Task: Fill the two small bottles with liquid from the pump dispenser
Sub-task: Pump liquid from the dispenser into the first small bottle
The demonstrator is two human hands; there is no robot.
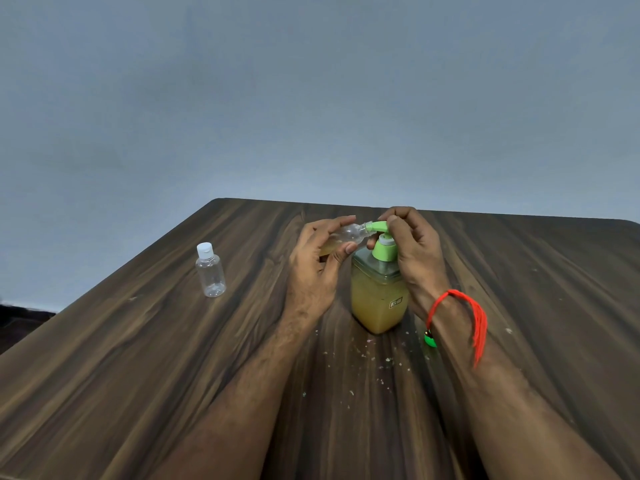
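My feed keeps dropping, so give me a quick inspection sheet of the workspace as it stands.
Surface: dark wood table, scattered crumbs near the dispenser.
Job's things: pump dispenser upright, yellowish liquid inside; tilted bottle with its mouth at the green spout; capped empty bottle upright, apart to the left.
Clutter: small green object beside right wrist.
Hands: left hand holds the tilted bottle; right hand on the pump head.
Cables: nothing seen.
Surroundings: plain grey wall.

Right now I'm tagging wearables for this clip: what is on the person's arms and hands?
Both forearms are bare, no sleeves or gloves. The right wrist carries a red thread bracelet with loose strand ends hanging from it. The left hand and wrist wear nothing visible.
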